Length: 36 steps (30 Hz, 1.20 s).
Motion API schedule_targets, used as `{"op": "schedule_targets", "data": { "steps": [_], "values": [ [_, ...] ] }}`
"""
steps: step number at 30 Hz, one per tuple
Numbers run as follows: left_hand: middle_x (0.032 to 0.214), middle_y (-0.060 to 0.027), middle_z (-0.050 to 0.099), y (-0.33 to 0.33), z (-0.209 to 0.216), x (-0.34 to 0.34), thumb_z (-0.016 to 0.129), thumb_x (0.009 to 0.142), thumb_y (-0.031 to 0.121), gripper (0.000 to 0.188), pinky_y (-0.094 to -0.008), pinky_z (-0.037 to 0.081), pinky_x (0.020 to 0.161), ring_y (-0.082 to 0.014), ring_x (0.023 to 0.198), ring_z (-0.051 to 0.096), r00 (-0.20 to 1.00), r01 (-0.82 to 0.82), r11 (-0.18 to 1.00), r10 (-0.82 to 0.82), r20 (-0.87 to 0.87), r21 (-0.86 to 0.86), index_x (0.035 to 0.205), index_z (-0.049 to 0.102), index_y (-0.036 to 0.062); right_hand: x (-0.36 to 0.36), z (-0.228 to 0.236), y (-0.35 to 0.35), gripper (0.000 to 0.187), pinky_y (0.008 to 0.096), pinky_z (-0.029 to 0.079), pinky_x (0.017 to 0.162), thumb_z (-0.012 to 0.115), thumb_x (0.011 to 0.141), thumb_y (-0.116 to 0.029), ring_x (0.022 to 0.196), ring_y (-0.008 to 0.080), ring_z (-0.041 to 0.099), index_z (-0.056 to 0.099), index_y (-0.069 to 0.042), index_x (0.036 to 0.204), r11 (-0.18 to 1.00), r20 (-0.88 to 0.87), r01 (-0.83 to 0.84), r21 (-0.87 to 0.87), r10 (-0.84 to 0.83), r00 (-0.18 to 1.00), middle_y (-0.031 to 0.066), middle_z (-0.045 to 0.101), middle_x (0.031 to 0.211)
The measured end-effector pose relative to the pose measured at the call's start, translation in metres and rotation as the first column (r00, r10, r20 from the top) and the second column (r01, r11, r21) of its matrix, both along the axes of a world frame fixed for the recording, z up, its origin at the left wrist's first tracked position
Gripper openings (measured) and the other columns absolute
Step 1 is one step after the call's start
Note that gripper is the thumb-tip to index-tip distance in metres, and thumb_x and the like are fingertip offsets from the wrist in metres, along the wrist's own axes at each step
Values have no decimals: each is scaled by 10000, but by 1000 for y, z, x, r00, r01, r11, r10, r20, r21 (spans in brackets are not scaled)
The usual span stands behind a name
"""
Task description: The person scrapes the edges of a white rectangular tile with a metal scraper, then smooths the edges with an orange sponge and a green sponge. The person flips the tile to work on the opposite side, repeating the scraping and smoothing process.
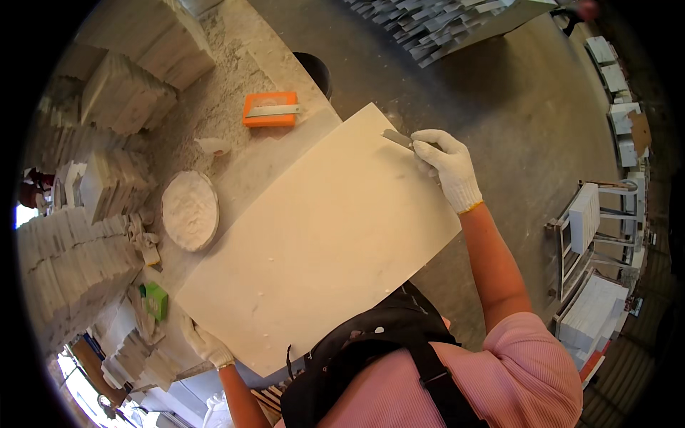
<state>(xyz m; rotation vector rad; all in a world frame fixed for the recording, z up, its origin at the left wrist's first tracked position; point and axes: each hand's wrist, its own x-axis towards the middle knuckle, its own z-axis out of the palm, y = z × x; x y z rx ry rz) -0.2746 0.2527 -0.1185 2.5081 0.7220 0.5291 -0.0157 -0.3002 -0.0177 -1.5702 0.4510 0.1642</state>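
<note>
A large white stone slab (314, 235) lies slanted in front of me, its right part reaching past the table edge. My right hand (449, 167), in a white knitted glove, is closed on a small putty knife (397, 138) above the slab's far right edge. At the near left corner my gloved left hand (207, 346) grips the slab's edge; some of its fingers are hidden. Left of the slab stands a round bowl (190, 210) of white paste. Farther back, an orange box (257, 121) carries a flat metal scraper blade (273, 110).
Dusty table (228, 71) surface extends behind the bowl, with a white broken piece (212, 145) on it. Stacks of stone tiles (78, 246) line the left. A green block (155, 301) sits near my left hand. A black bucket (314, 71) stands beyond the table; a rack (581, 228) is right.
</note>
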Motion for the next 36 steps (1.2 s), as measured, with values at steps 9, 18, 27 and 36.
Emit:
{"op": "schedule_targets", "data": {
  "steps": [9, 18, 27, 36],
  "values": [
    [1301, -174, 650, -9, 11, 8, 606, 989, 105, 316, -390, 473, 1052, -316, 1191, 614, 1000, 0, 1000, 0, -1, 31, 1255, 630, -63, 3, -7, 6, 226, 223, 376, 590, 681, 930, -121, 678, 64, 506, 679, 32, 1097, 997, 11, -40, 66, 40, 999, 9, 622, 810],
    [1213, -194, 663, -5, 5, 8, 581, 981, 99, 316, -393, 494, 985, -311, 1096, 633, 998, 44, 992, -39, 43, -120, 1237, 617, -83, -19, 3, -4, 218, 230, 374, 596, 665, 939, -129, 679, 75, 499, 674, 19, 1099, 997, -32, 46, 60, -45, 998, 5, 615, 821],
    [1244, -168, 632, -16, 16, 14, 551, 1007, 116, 360, -371, 483, 990, -266, 1101, 611, 996, 65, 861, -23, 88, -505, 1310, 561, -76, -35, -4, -20, 257, 225, 409, 606, 683, 927, -182, 697, 65, 569, 682, -11, 1118, 998, -30, 55, 21, -55, 998, -5, 669, 877],
    [1271, -178, 630, -22, 24, 15, 546, 1000, 81, 339, -370, 469, 1014, -276, 1140, 603, 997, 67, 983, -74, -36, -171, 1292, 580, -88, -49, -8, -25, 249, 223, 406, 600, 677, 933, -164, 686, 66, 546, 679, 2, 1119, 992, -2, 97, 86, -97, 995, 9, 662, 875]
  ]
}}
